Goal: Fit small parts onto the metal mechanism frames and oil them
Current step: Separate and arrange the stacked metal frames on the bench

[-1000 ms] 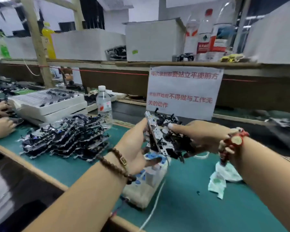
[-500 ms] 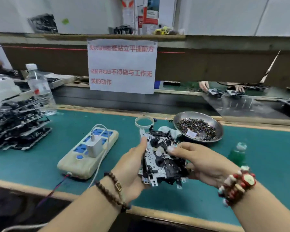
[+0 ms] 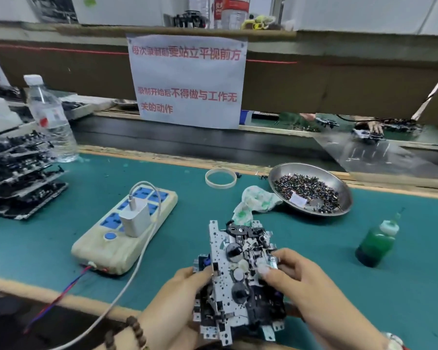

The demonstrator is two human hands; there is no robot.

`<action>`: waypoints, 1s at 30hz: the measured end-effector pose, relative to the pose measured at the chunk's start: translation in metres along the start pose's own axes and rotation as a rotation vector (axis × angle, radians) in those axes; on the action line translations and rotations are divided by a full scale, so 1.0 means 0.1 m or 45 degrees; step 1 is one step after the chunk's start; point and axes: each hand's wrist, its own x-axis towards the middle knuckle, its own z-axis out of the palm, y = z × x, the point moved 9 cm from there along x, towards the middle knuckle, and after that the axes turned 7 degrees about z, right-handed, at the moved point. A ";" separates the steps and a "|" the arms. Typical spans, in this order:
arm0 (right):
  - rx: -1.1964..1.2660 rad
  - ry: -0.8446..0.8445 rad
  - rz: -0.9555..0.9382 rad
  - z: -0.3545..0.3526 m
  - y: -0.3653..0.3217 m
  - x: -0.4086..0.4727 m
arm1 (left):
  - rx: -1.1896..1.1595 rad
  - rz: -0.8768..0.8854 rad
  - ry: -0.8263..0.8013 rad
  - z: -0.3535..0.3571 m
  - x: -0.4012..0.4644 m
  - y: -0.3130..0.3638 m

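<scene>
both hands hold a stack of metal mechanism frames (image 3: 238, 279) low over the near edge of the green bench (image 3: 288, 248), face up and tilted toward the camera. the left hand (image 3: 185, 296) has its grip curled round the stack's left edge from beneath, thumb against the side. the right hand (image 3: 304, 286) pinches the right side, its fingertips (image 3: 263, 269) resting on the top frame near the white gears; whether they also hold a small part is too blurred to tell.

the step in hand looks like readying the top frame for fitting. the steel dish of small parts (image 3: 311, 190) sits well apart to the upper right, and the green oil bottle (image 3: 376, 241) stands untouched at the right. a stack of frames (image 3: 18, 178) waits at the far left.

the next move likely calls for freeing the right hand to pick one tiny part from the dish while the left keeps the stack steady alone, then seating it with care.
</scene>
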 end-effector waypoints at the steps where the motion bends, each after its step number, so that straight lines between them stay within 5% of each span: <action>1: -0.014 0.023 -0.024 -0.01 -0.03 0.01 | -0.063 -0.004 -0.017 0.00 0.02 0.00; 4: 0.003 0.051 -0.113 -0.02 -0.10 0.02 | -0.225 0.003 -0.040 -0.02 0.11 -0.08; 11: 0.481 0.213 -0.242 -0.31 -0.08 -0.02 | -0.097 0.061 0.077 -0.16 0.18 -0.01; 16: 0.379 0.281 -0.205 -0.55 0.07 0.19 | -0.006 0.243 0.056 -0.45 0.17 -0.05; 20: 0.188 0.325 -0.298 -0.59 0.03 0.28 | 0.205 0.275 0.139 -0.61 0.23 0.07; 23: 0.019 0.223 -0.548 -0.41 -0.24 0.22 | 0.034 0.167 0.220 -0.65 0.31 0.10; 30: -0.873 0.277 -0.928 -0.16 -0.40 0.08 | -0.066 0.254 0.232 -0.64 0.21 0.33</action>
